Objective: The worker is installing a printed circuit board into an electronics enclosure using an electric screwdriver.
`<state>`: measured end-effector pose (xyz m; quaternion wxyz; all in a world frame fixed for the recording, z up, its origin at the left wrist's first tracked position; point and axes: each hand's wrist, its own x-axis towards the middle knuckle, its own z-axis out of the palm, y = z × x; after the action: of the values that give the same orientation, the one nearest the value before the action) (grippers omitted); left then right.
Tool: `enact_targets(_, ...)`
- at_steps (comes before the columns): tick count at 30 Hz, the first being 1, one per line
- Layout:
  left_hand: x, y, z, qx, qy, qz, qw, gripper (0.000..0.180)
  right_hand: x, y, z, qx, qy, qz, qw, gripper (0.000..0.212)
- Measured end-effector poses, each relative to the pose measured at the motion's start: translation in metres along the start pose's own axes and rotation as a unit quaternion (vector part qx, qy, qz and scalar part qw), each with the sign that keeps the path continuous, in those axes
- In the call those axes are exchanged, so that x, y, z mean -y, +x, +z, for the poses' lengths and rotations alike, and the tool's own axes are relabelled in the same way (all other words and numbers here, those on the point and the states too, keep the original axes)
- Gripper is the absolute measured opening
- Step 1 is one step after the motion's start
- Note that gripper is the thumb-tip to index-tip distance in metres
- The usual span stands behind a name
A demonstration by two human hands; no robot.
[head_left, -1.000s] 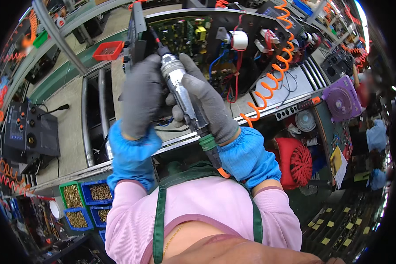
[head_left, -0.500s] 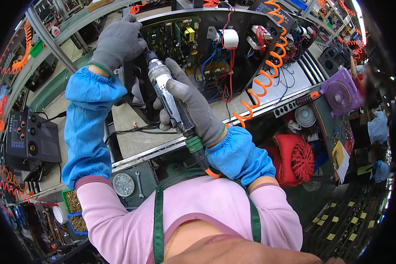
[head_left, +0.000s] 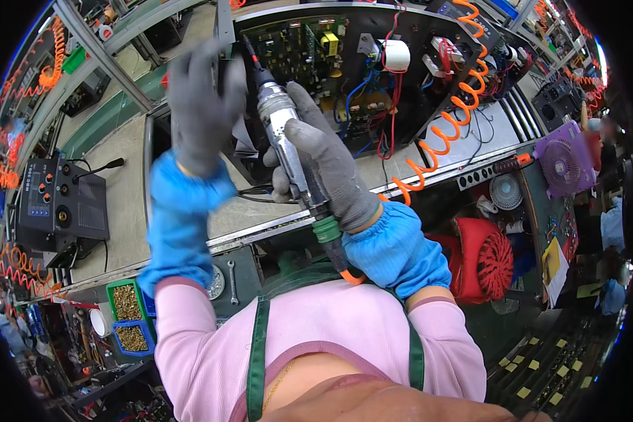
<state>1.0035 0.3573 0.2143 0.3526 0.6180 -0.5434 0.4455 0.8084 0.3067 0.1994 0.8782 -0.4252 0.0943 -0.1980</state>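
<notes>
A silver pneumatic screwdriver [head_left: 283, 133] lies in my right hand [head_left: 330, 158], whose grey-gloved fingers wrap round its body. Its thin bit points up and away, close to the left end of an open black machine casing [head_left: 373, 24]. Inside the casing stand a green circuit board [head_left: 285, 56], a white coil [head_left: 396, 55] and red and blue wires. My left hand [head_left: 204, 112], also gloved in grey, is smeared by motion left of the bit. Its thumb stands apart from the other fingers, and nothing shows in it.
An orange coiled air hose [head_left: 443, 119] hangs across the casing's right side. To the left stands a black control box [head_left: 62, 211]. Trays of small brass-coloured parts [head_left: 130, 337], a wrench [head_left: 233, 281], a red stool [head_left: 475, 260] and a purple fan [head_left: 561, 160] surround the bench.
My left hand has come away from the screwdriver's tip, its fingers opening, and the bit now shows. My right hand keeps its hold on the screwdriver. The whole view has shifted slightly.
</notes>
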Motion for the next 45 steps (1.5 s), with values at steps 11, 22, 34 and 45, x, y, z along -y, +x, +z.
enact_targets(11,-0.042,-0.091,0.086,0.149,-0.221,-0.445,0.855,0.067,0.002,0.001,-0.005,0.032,0.043,-0.024,0.998,0.069)
enact_targets(22,-0.029,-0.050,0.091,-0.036,-0.325,-0.518,0.790,0.039,0.010,-0.005,0.017,-0.011,-0.140,0.002,0.990,0.073)
enact_targets(34,-0.020,-0.050,0.117,-0.087,-0.181,-0.442,0.874,0.046,0.002,0.006,-0.019,0.146,0.167,0.018,0.975,0.069)
enact_targets(45,0.001,-0.068,0.122,0.065,-0.156,-0.440,0.882,0.058,0.008,0.005,0.003,-0.015,-0.218,-0.002,0.976,0.074)
